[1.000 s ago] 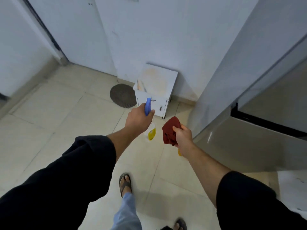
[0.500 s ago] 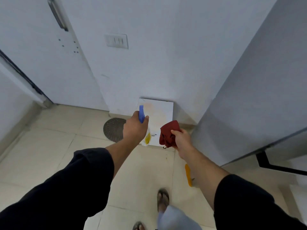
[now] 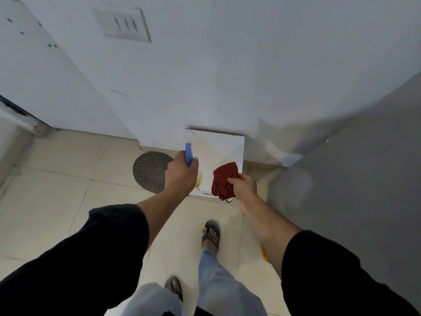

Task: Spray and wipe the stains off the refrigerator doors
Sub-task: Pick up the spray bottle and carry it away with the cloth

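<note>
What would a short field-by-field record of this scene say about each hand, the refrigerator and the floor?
left hand: grip closed on blue-topped plastic spray bottle
right hand: grip closed on crumpled dark red cloth
grey refrigerator: at right, untouched by either hand
floor: beige tiles, round dark mat, small white cabinet against wall

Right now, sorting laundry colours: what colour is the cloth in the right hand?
Dark red cloth, seen in the head view.

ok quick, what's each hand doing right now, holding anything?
Left hand: closed on the spray bottle.
Right hand: closed on the red cloth.
</note>
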